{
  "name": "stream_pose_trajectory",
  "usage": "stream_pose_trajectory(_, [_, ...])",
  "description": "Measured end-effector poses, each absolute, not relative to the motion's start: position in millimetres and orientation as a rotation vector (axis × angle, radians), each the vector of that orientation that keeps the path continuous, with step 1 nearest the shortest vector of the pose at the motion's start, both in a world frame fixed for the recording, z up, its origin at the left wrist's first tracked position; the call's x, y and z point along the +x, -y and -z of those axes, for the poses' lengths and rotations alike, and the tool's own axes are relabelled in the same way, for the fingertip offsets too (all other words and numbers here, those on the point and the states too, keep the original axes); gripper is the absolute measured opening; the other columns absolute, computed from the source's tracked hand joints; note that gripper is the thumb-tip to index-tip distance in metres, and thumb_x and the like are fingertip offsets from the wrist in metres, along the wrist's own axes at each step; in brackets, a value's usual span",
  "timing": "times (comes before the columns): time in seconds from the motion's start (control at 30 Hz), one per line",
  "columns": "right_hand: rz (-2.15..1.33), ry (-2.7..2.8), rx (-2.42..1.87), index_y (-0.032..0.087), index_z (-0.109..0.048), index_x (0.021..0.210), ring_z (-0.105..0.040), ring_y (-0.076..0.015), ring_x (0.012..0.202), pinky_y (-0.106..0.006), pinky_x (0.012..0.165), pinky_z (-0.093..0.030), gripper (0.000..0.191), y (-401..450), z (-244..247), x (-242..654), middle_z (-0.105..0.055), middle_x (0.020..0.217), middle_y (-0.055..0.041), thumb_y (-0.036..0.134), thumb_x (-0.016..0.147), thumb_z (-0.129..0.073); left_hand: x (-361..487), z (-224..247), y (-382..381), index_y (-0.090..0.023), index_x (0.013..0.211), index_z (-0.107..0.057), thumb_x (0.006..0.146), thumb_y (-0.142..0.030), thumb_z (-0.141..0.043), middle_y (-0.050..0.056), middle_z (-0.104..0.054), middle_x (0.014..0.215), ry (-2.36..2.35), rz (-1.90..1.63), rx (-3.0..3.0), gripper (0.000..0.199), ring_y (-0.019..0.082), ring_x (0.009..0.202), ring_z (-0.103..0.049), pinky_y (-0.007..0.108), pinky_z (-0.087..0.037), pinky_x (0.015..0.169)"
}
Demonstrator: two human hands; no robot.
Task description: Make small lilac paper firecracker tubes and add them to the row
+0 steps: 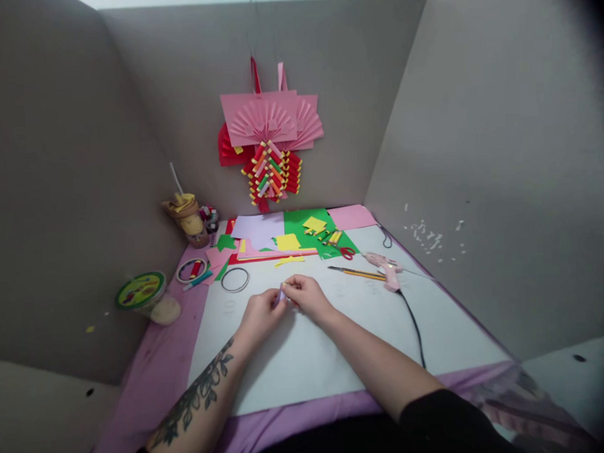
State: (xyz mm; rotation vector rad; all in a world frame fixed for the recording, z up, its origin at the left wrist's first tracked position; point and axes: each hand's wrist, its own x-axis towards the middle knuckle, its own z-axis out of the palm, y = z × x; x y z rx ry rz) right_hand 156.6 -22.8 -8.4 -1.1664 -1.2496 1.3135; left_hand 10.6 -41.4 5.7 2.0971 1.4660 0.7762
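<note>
Over the middle of the white work sheet, my left hand (260, 315) pinches a small lavender paper piece (281, 296). My right hand (309, 297) meets it from the other side, its fingertips closed on the same paper. Most of the piece is hidden behind my fingers, so I cannot tell whether it is rolled or folded. To the left of my hands lies a thin ring (235, 280). A pencil (361, 274) and a craft knife (336, 270) rest to the right, near a pink glue gun (385, 266) with a black cord.
Coloured paper, including a green sheet (302, 220) and a lavender sheet (256, 226), covers the back. Red scissors (347, 252) lie there. A drink cup (192, 224), a tape roll (184, 275) and a green-lidded tub (142, 290) stand left. Paper firecracker ornaments (262, 121) hang on the grey partition.
</note>
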Motion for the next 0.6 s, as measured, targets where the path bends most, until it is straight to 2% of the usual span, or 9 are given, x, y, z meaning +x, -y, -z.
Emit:
stream_pose_trajectory(0.17, [-1.347, 1.227, -1.146, 0.017, -0.059, 0.075, -0.036, -0.0066, 0.037, -0.02, 0.038, -0.027, 0.023, 21, 9, 155, -0.047, 0.046, 0.0069, 0.04, 0.07, -0.062, 10, -5, 35, -0.014, 0.071, -0.064, 0.075, -0.032, -0.057, 0.0, -0.062, 0.058, -1.379, -0.859, 1.779, 0.019, 0.013, 0.055, -0.053, 0.022, -0.032, 0.051])
stream_pose_trajectory(0.3, [-1.266, 1.182, -1.107, 0.019, -0.057, 0.088, -0.042, -0.0087, 0.044, -0.021, 0.043, -0.033, 0.025, 21, 10, 154, -0.049, 0.055, 0.0066, 0.037, 0.071, -0.06, 7, -8, 25, -0.013, 0.08, -0.063, 0.071, -0.03, -0.065, 0.006, -0.069, 0.075, -1.193, -1.037, 1.108, 0.02, 0.016, 0.066, -0.064, 0.021, -0.043, 0.054])
stream_pose_trajectory(0.43, [-1.014, 1.285, -1.066, 0.018, -0.057, 0.071, -0.049, -0.0103, 0.062, -0.023, 0.059, -0.039, 0.01, 26, 10, 148, -0.055, 0.066, 0.0029, 0.026, 0.067, -0.062, 6, -9, 20, -0.014, 0.084, -0.062, 0.074, -0.023, -0.066, 0.008, -0.069, 0.092, -1.039, -1.25, 0.64, 0.014, 0.014, 0.077, -0.067, 0.021, -0.05, 0.063])
stream_pose_trajectory(0.5, [-1.13, 1.255, -1.075, 0.018, -0.058, 0.068, -0.045, -0.0094, 0.056, -0.023, 0.055, -0.036, 0.009, 31, 8, 142, -0.054, 0.062, 0.0034, 0.026, 0.067, -0.061, 9, -7, 20, -0.014, 0.084, -0.062, 0.075, -0.02, -0.065, 0.007, -0.068, 0.093, -0.987, -1.327, 0.546, 0.01, 0.013, 0.079, -0.066, 0.022, -0.052, 0.068])
stream_pose_trajectory(0.6, [-1.481, 1.018, -1.061, 0.018, -0.058, 0.071, -0.033, -0.0061, 0.042, -0.021, 0.042, -0.024, 0.015, 37, 6, 133, -0.045, 0.051, 0.0074, 0.03, 0.065, -0.063, 14, -2, 21, -0.015, 0.082, -0.061, 0.075, -0.021, -0.067, 0.008, -0.068, 0.095, -0.922, -1.397, 0.527, 0.011, 0.014, 0.084, -0.066, 0.025, -0.051, 0.076])
